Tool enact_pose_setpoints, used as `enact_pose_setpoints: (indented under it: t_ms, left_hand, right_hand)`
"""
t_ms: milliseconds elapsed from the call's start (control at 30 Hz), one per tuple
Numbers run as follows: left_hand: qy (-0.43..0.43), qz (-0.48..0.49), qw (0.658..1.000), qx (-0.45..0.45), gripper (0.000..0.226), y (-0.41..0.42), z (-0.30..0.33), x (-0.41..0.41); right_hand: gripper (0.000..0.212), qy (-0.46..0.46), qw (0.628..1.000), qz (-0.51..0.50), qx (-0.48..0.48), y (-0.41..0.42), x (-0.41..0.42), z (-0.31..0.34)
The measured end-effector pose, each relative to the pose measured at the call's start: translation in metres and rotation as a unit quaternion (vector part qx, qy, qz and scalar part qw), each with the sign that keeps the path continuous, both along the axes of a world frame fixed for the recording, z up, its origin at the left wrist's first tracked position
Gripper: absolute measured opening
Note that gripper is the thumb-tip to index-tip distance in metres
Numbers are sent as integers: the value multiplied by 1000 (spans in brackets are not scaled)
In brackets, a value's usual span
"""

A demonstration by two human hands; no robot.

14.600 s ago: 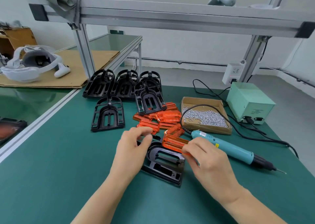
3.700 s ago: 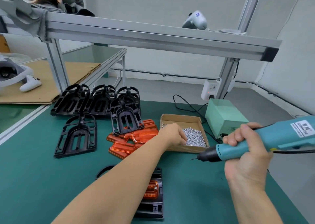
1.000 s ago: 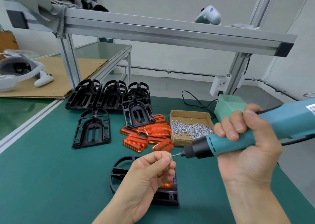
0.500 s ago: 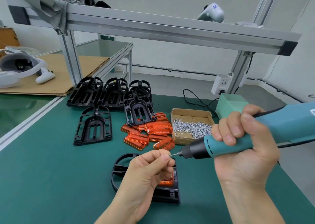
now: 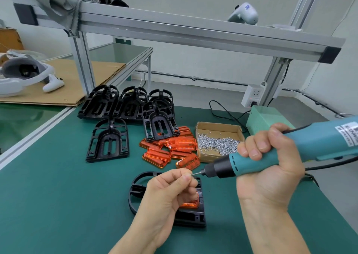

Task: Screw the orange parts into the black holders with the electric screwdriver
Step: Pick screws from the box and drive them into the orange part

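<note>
Head view: hands [image 5: 222,180] above open mat [image 5: 58,205].

Both hands are raised, the left hand [image 5: 170,188] pinching with curled fingertips, the right hand [image 5: 271,168] fisted, palm up.

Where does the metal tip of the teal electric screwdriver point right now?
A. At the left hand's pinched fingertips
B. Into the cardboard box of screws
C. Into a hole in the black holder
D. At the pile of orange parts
A: the teal electric screwdriver, held in the right hand, has its tip meeting the left hand at its pinched fingertips, above the black plastic holder.
</note>
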State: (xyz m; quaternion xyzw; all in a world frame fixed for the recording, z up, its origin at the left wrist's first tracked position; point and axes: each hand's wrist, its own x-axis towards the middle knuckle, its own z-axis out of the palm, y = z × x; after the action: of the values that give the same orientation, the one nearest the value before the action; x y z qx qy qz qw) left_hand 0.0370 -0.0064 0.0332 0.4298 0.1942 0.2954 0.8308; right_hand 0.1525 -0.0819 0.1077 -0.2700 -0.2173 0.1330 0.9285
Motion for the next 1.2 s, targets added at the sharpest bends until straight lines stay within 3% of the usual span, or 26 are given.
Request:
enact_pose_setpoints:
  t_ms: [333,600,733,833,900,1033,1200]
  left_hand:
    - [23,-115,993,11,11,15,4,-9]
    - [33,-73,996,27,9,17,-9,-14]
    - [68,-5,995,78,31,27,-5,-23]
    - [145,115,964,190,25,45,-8,-36]
    - [222,167,924,264,22,55,-16,-43]
    - [320,149,858,374,34,58,-33,-47]
    - [355,120,827,418,39,54,-43,-46]
  right_hand:
    - [15,-112,989,93,12,0,3,0]
    - [19,-65,994,89,-14,7,1,-11]
    - [19,-60,993,103,-16,13,5,-8]
    - [17,-65,989,128,-34,20,7,-10]
    - [15,-72,984,154,-53,26,5,-14]
    - [18,-95,972,189,-104,41,-1,-27]
    - [18,-140,956,210,-147,52,-5,-36]
